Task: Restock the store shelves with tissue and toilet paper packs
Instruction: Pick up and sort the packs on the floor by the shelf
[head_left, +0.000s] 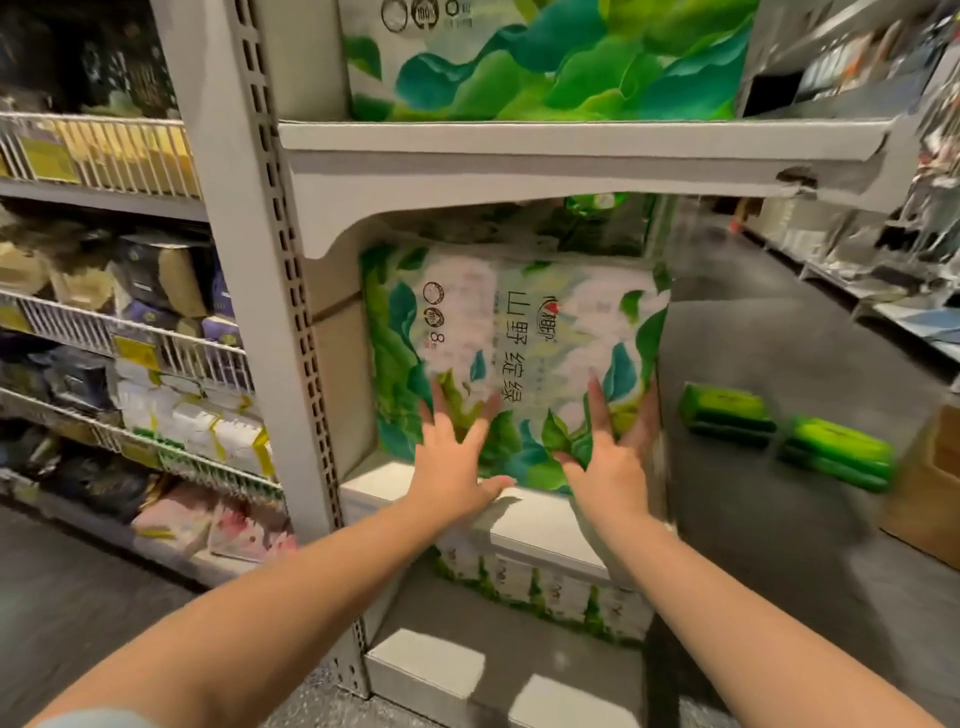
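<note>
Left hand (451, 470) and right hand (613, 470), fingers spread flat, pushed pack (514, 358) into shelf (545, 506); next likely seat it fully back.

A brown cardboard box (930, 499) is seen at three o'clock on the grey floor (769, 332); wire baskets (104, 156) are mounted at nine o'clock.

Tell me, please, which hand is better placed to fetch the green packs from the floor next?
The right hand: the two green packs lie on the floor on its side; the left hand is nearer the shelf post.
</note>
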